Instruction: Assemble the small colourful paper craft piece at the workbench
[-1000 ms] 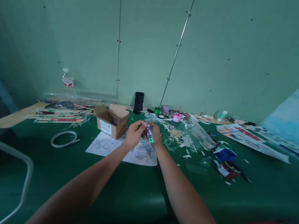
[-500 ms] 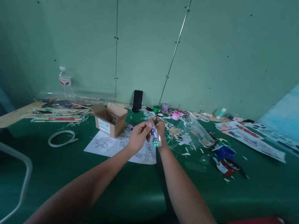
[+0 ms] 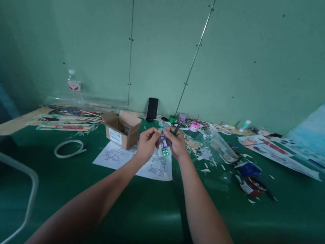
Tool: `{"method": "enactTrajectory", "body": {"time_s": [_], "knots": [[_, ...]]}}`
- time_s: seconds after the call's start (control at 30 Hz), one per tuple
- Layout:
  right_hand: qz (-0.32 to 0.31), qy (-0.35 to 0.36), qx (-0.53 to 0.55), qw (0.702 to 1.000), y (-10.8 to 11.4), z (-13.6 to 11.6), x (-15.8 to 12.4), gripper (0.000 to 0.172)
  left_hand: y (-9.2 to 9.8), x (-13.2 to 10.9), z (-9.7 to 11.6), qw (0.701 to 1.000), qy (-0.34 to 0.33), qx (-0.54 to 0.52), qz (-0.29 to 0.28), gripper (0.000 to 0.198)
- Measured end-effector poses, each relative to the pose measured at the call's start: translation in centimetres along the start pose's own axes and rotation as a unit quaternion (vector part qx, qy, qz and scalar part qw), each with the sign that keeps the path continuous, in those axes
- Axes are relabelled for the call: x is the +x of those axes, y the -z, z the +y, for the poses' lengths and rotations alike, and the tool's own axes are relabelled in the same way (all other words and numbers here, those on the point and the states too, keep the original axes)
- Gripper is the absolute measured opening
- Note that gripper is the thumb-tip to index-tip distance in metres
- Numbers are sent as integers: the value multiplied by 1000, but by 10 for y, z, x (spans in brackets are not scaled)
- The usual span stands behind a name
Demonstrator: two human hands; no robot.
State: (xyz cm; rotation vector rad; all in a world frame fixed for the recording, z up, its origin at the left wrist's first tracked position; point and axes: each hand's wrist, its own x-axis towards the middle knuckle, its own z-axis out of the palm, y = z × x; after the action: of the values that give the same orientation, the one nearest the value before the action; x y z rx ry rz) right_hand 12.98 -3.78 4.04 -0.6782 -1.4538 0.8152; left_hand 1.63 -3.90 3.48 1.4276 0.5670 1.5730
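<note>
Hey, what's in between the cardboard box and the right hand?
In the head view, the left hand and the colourful patterned strip, with the drawing sheet beneath them.

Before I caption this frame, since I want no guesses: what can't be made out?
Head view, all items:
Dark green thing: mostly covered by the right hand.
Drawing sheet: partly hidden by the left hand.
Patterned piece: upper end obscured by the hands.
Box label: print too small, blurred.

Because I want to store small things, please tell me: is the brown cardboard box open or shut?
Open: the brown cardboard box has its top flaps standing apart, and part of its inside shows between them.
</note>
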Motion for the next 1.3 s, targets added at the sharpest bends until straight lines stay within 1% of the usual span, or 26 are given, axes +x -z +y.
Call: {"method": "enactTrajectory", "body": {"time_s": [0.2,0.4,0.5,0.53,0.6,0.67,0.73,0.8,0.87,0.97,1.07,1.23,1.3], "knots": [[3,-45,31,999,-1,-1,-1,37,0,-2,-2,1000,-17,-18,-18,37],[14,-48,16,999,0,0,-1,38,2,-3,-2,998,-7,-34,-54,29],[14,-35,3,999,-1,1,-1,39,1,-4,1,997,-1,-46,-62,29],[23,-22,-14,999,-1,2,0,40,1,-4,2,997,4,-48,-60,29],[63,15,-76,995,-1,5,1,41,0,-4,4,997,17,-51,-50,30],[100,53,-158,981,0,9,2,41,-1,-2,4,997,27,-56,-36,30],[108,74,-220,967,-1,13,1,41,0,1,2,997,32,-62,-15,31],[97,84,-249,960,-1,18,0,38,1,4,0,997,33,-66,11,32],[79,81,-260,959,-3,23,-1,31,2,7,-2,996,33,-68,36,32],[54,49,-259,963,-6,26,-1,22,4,9,-3,996,32,-63,59,32],[51,37,-244,968,-9,27,0,24,4,10,-3,996,32,-53,63,34],[104,52,-237,965,-6,25,2,33,6,12,-3,996,32,-48,69,34],[86,54,-246,964,-5,25,3,30,7,13,-3,996,30,-42,67,34]]}}
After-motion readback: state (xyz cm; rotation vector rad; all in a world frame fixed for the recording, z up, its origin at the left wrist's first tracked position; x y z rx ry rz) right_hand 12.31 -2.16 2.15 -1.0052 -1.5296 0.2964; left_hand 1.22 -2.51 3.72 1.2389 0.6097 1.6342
